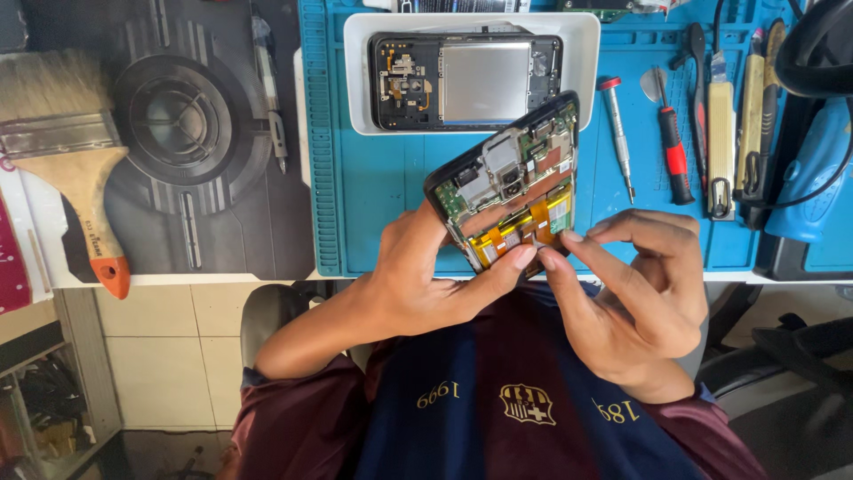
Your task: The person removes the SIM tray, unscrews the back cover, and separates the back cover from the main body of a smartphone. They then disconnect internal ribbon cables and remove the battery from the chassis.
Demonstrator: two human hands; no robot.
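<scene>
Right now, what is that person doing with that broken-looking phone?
A person holds an opened phone over a blue work mat. The left hand grips its lower edge, and the right hand pinches at the yellow part near the bottom. Another opened phone part lies in a white tray. Screwdrivers lie on the mat, a paintbrush off to the side.

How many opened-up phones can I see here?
2. One opened phone is held up in the left hand, with the right hand picking at its lower end. The other phone body lies in the white tray on the blue mat.
</scene>
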